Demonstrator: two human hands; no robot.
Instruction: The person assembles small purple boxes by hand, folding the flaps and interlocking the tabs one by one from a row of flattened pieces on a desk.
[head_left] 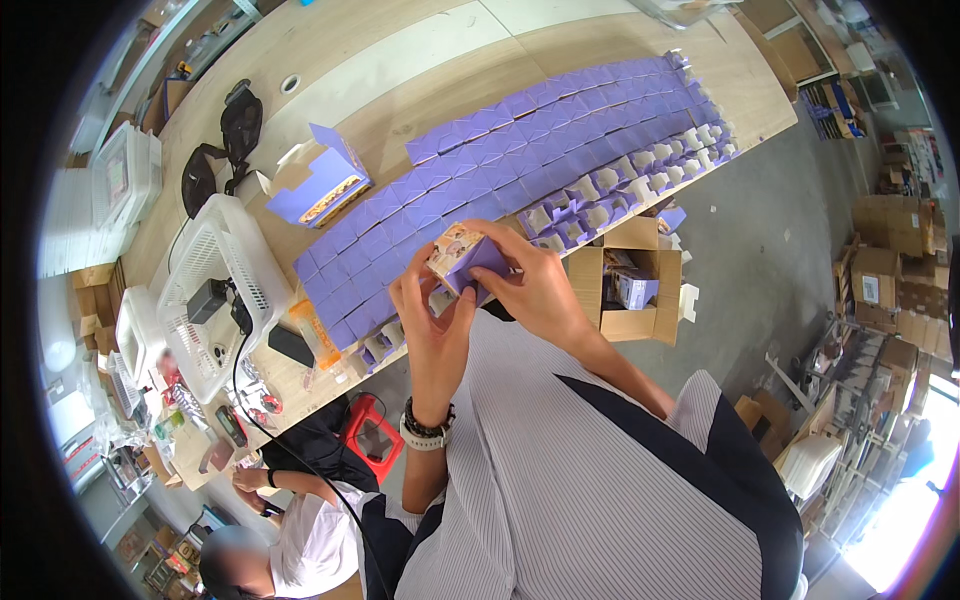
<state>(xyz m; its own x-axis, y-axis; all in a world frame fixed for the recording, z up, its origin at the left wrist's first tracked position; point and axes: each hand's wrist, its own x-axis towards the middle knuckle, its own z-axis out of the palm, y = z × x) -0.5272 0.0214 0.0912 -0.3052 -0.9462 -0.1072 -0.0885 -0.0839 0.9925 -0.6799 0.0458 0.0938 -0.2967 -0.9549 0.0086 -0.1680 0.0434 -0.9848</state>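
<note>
Grey pinstriped cloth shirt (590, 470) lowest, small purple-and-cream cardboard box (463, 262) above it.
Head view: left hand (428, 310) and right hand (530, 285), equally near, hold the box between them, fingers narrowed (its long axis unclear); beyond, rows of purple cardboard boxes (480, 165) on a pale wooden table (375, 110); right of the grip, open brown carton (668, 300), grey floor (745, 260).

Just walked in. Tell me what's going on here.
A person holds a small box in the left hand and right hand, at the near edge of a table. Purple boxes stand packed in rows on it; open boxes with flaps up line part of that edge. A carton stands open beside the table.
</note>
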